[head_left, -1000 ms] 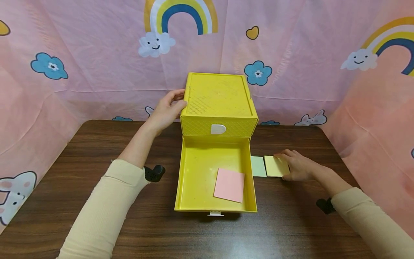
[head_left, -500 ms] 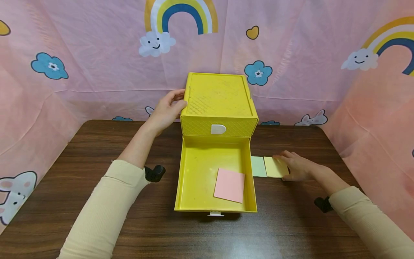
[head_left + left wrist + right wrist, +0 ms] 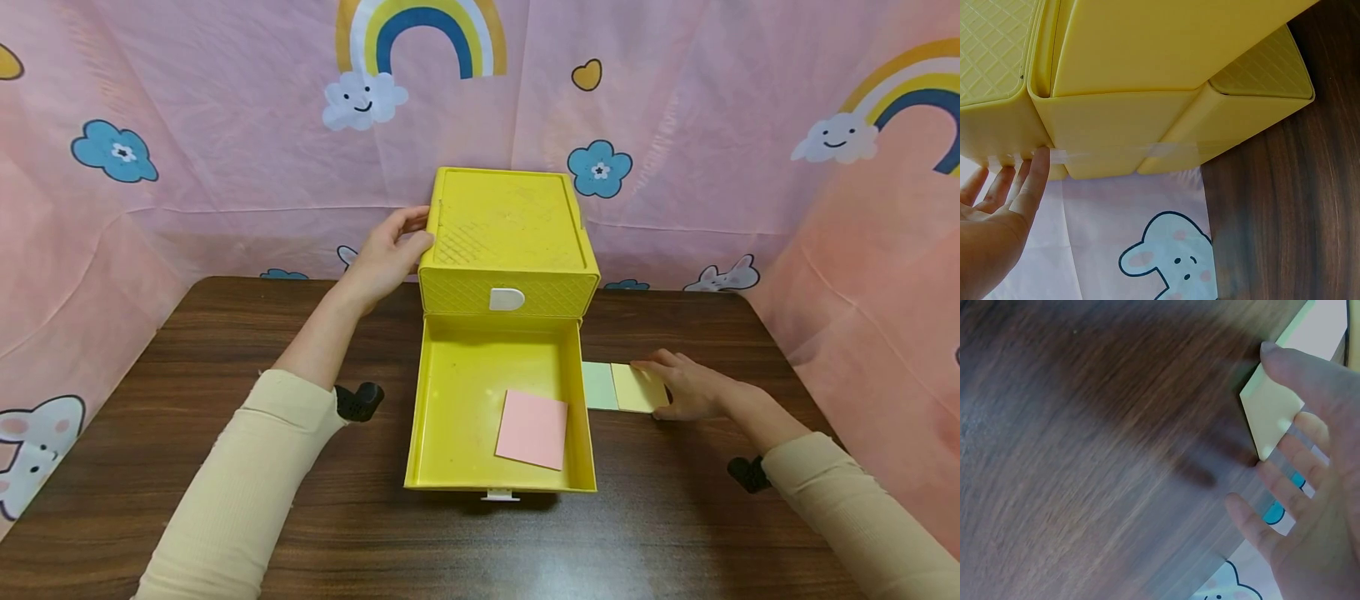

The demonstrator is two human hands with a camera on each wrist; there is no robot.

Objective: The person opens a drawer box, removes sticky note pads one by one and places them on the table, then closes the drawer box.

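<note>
A yellow drawer unit [image 3: 510,221] stands at the table's back, its lower drawer [image 3: 465,400] pulled out. My left hand [image 3: 390,254] touches the unit's left side near the top; in the left wrist view its fingers [image 3: 1036,178] lie fairly straight against the wall. On the table right of the drawer, a pale yellow sticky note pad [image 3: 634,387] lies edge to edge with a light green sticky note pad [image 3: 600,386]. My right hand [image 3: 693,387] pinches the yellow pad by two opposite edges, thumb nearest me. Inside the drawer a pink sticky note pad [image 3: 531,429] lies slightly turned.
The upper drawer, with a white handle [image 3: 507,299], is closed. Another white handle [image 3: 500,495] juts from the front of the pulled-out drawer. Dark wood table [image 3: 300,517] surrounds the unit. A pink patterned cloth [image 3: 247,150] hangs behind and at both sides.
My right hand has slid the yellow pad slightly left, and the narrow gap to the green pad has closed. My left hand has stayed in place on the unit.
</note>
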